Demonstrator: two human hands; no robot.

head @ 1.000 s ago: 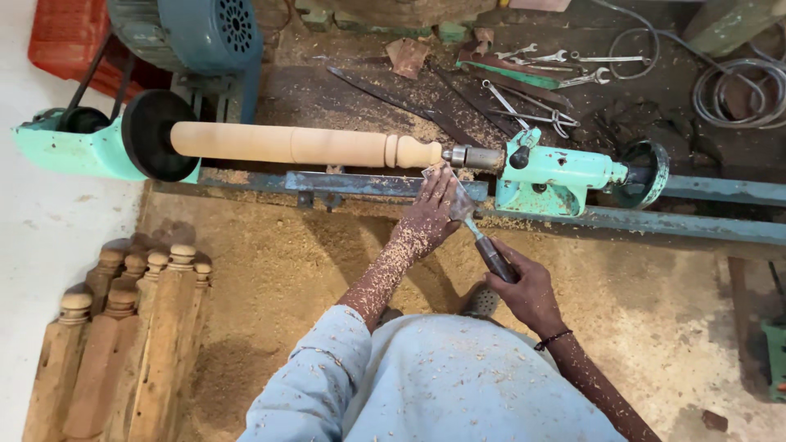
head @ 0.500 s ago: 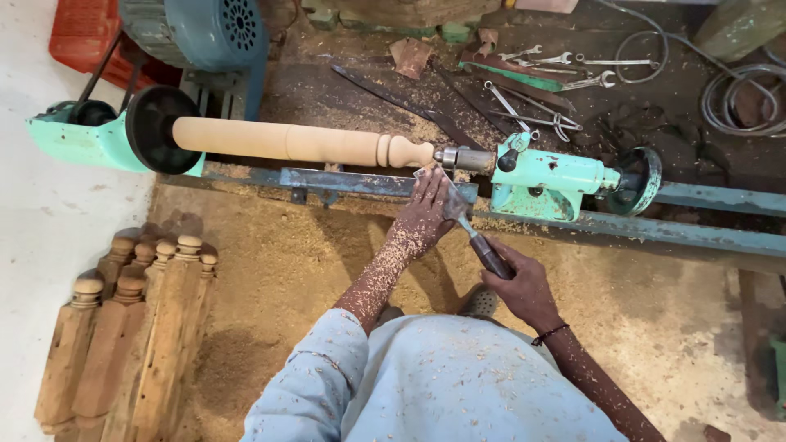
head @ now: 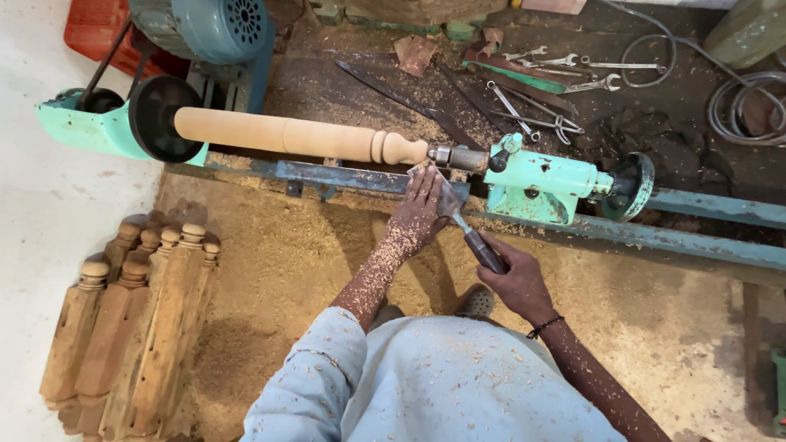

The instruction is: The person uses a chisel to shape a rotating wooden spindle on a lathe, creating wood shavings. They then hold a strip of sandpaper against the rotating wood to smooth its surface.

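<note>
— Two hands on the chisel (head: 465, 233)?
— Yes: your right hand (head: 516, 278) fingers wrap its handle; your left hand (head: 419, 214) fingers press, seemingly together, on the blade, just below the wooden spindle (head: 295, 135).

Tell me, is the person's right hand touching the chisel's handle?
Touching. The head view shows the right hand wrapped around the dark handle of the chisel, fingers closed over it with no gap.

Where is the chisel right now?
In the head view, the chisel sits centre-right: the right hand grips its dark handle, and the left hand presses its blade onto the tool rest, below the wooden spindle.
</note>
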